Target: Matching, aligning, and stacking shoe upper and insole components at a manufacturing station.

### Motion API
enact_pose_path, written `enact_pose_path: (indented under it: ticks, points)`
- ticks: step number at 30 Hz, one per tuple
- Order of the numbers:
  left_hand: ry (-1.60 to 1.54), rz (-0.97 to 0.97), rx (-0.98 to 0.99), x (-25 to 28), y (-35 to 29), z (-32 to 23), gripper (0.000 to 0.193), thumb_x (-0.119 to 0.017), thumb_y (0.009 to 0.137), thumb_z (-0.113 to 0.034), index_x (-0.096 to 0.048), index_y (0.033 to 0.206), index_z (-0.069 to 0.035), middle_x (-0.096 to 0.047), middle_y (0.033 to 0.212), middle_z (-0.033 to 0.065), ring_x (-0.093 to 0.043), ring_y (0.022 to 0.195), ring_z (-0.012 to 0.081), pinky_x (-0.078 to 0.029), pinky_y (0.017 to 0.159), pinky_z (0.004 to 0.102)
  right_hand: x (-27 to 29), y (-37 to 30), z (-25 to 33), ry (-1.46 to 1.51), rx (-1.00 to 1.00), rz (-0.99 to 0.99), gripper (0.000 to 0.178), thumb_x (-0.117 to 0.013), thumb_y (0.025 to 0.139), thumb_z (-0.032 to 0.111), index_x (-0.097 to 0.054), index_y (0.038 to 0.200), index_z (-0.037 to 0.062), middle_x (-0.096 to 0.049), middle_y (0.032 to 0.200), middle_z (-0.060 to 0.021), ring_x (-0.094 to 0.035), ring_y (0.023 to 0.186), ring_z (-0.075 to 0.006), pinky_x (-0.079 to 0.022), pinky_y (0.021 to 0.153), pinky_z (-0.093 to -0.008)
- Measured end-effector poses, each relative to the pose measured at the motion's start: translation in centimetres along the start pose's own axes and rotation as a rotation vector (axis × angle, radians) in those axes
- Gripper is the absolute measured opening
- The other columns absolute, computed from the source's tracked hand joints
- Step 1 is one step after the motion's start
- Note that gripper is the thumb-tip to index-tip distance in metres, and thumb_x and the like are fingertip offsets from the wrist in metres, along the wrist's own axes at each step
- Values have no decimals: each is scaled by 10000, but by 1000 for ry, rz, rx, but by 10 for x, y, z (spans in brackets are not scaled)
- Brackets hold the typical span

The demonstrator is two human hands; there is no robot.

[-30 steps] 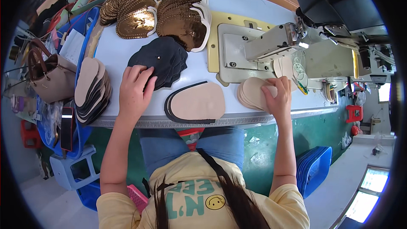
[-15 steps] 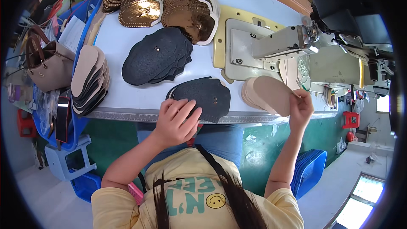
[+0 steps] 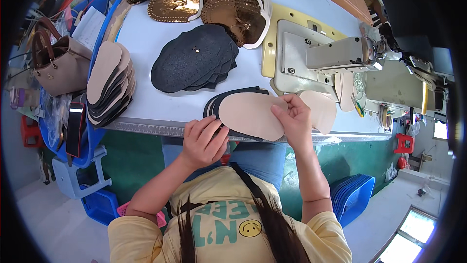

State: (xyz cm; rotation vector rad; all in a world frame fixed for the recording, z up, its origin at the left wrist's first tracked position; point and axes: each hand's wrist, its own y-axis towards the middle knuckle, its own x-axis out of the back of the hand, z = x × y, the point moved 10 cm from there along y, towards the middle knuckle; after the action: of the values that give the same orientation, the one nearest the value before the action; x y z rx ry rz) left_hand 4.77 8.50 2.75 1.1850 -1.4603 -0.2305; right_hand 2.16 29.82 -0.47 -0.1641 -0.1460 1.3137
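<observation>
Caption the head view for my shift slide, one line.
Right hand holding a beige sole-shaped piece over layered black pieces, left hand at their edge, sewing machine beyond.

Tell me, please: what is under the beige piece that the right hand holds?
Beneath the beige piece, black pieces show past its left, upper and lower edges; whatever its middle covers cannot be seen.

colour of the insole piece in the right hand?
Insole piece: plain pale beige. Clearest in the head view.

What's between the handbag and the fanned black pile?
Head view, from handbag to black pile: the blue tub's rim, the stack of beige and black sole-shaped pieces, then a strip of white tabletop.
</observation>
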Motion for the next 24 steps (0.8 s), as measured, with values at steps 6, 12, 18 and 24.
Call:
enact_pose_path:
  ticks: [6, 12, 18, 24]
  points:
    - [21, -43, 6, 1, -5, 1, 295, -656, 738, -120, -663, 1031, -84, -581, 1049, 96, -601, 952, 282, -400, 725, 384, -2, 0, -3, 8, -13, -6, 161, -618, 870, -22, -574, 1023, -40, -651, 880, -56, -620, 758, -72, -511, 680, -197]
    - [25, -54, 22, 2, -5, 2, 279, -645, 757, -133, -657, 1030, -80, -601, 1144, 116, -596, 969, 273, -392, 743, 381, -4, 0, -2, -29, 8, -2, 161, -624, 874, -11, -572, 1024, -40, -652, 880, -50, -614, 772, -61, -506, 664, -197]
    - [81, 11, 10, -6, -2, -4, 241, -630, 774, -132, -642, 1007, -69, -632, 1183, 112, -580, 1016, 253, -372, 807, 383, -18, -26, 53, -1029, 583, -269, 267, -722, 782, 39, -586, 1010, 12, -605, 867, -74, -587, 625, -135, -456, 546, -242]
    - [-204, 38, 94, 9, 12, 12, 269, -632, 730, -58, -616, 997, -30, -631, 1047, 159, -596, 906, 299, -424, 757, 413, 29, -38, 66, -892, 527, -366, 236, -735, 753, 39, -616, 956, 16, -577, 864, -77, -479, 544, -156, -424, 503, -273]
